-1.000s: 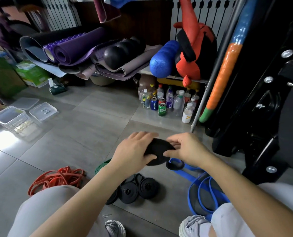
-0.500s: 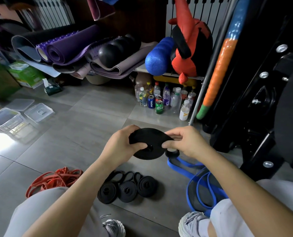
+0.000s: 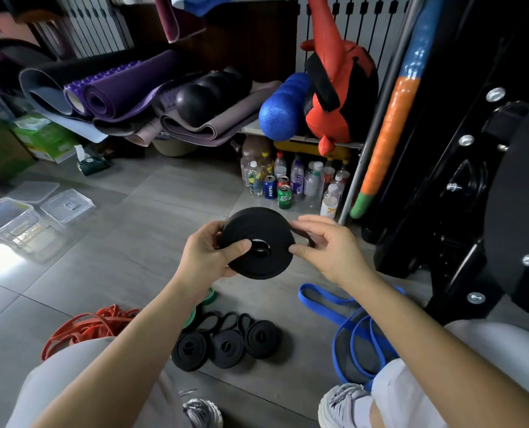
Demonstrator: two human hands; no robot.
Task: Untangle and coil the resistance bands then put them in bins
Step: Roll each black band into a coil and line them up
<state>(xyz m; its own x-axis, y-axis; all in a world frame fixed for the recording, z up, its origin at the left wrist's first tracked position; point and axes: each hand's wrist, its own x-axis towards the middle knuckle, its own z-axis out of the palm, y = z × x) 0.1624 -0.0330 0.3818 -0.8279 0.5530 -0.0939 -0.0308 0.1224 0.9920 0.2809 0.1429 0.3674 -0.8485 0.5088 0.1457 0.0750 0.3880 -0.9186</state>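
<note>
A black resistance band wound into a flat coil (image 3: 264,225) is held up above the floor, its face turned toward me. My left hand (image 3: 203,257) grips its left side, thumb pressed beside the centre hole. My right hand (image 3: 331,251) pinches the coil's right edge, where the loose tail (image 3: 308,240) sticks out. Below, three smaller black coils (image 3: 226,344) lie linked on the tiles. A tangled red band heap (image 3: 87,324) lies at the left, a loose blue band (image 3: 346,322) at the right, and a bit of green band (image 3: 209,298) shows under my left wrist. Clear plastic bins (image 3: 5,216) stand far left.
Clear lids (image 3: 67,205) lie beside the bins. Bottles and cans (image 3: 287,185) crowd the floor ahead under a shelf. Rolled mats (image 3: 118,94) are stacked behind. A black rack (image 3: 460,186) and a leaning pole (image 3: 368,143) close off the right. My knees and shoes frame the bottom.
Both hands have lifted the black coil higher and tipped its flat face toward me. The loose tail at the right has shortened against the coil.
</note>
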